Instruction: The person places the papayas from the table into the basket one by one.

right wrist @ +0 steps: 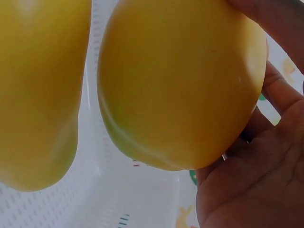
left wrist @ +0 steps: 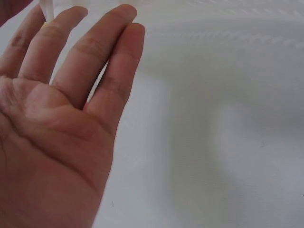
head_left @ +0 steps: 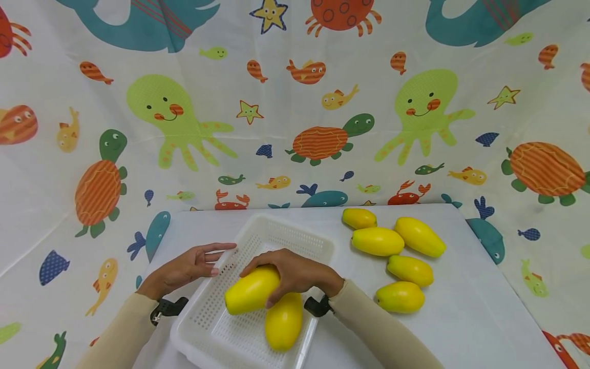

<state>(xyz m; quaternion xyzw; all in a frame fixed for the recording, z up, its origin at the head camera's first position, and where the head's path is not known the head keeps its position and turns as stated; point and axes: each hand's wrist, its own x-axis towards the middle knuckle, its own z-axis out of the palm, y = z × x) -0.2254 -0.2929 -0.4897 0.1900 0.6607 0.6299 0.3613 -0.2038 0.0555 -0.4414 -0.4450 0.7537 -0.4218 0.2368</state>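
My right hand (head_left: 295, 271) grips a yellow papaya (head_left: 252, 290) over the white plastic basket (head_left: 189, 328), its fingers and thumb curled round the fruit. In the right wrist view the held papaya (right wrist: 180, 90) fills the middle, with the palm beside it. Another papaya (head_left: 283, 323) lies inside the basket, just below the right hand. At the basket's left rim, my left hand (head_left: 186, 269) has its fingers extended, the tips at the edge. The left wrist view has the palm (left wrist: 52, 133) facing the camera, with nothing in it.
Several more papayas (head_left: 378, 241) lie in a loose group on the white tabletop (head_left: 461, 307), right of the basket. Behind the table hangs a cloth (head_left: 276, 113) printed with sea animals. Cameras are strapped to both wrists.
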